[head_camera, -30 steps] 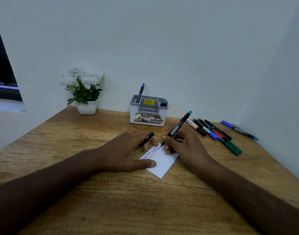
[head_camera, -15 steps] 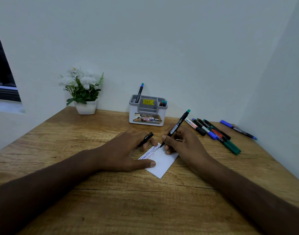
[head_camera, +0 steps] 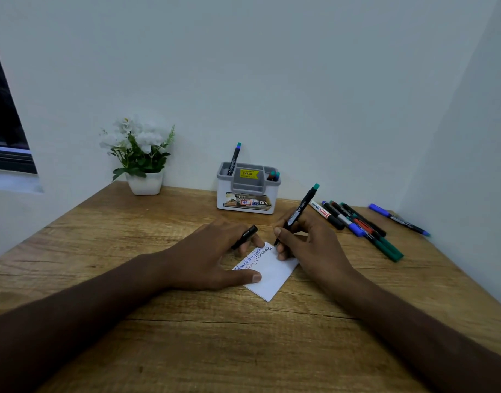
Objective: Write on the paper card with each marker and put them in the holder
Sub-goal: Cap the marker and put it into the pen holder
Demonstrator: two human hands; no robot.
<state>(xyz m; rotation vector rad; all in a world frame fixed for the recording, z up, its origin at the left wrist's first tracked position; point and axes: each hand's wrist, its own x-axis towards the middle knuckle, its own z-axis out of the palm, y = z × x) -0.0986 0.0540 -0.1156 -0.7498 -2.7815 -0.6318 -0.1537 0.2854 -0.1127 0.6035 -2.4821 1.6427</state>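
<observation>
A small white paper card (head_camera: 270, 275) with lines of writing lies on the wooden desk. My left hand (head_camera: 212, 258) presses its left edge, thumb flat on it, while its fingers hold a black marker cap (head_camera: 245, 236). My right hand (head_camera: 309, 245) grips a black marker with a green end (head_camera: 299, 212), its tip touching the card's far corner. The grey-and-white holder (head_camera: 248, 194) stands behind, with one marker upright at its left and two in its right slot.
Several loose markers (head_camera: 357, 225) lie on the desk to the right, and one blue marker (head_camera: 397, 219) lies near the right wall. A white pot of flowers (head_camera: 143, 160) stands at the back left. Walls close the back and right.
The marker tip has shifted slightly along the card's far corner as the writing goes on. My left hand stays where it was.
</observation>
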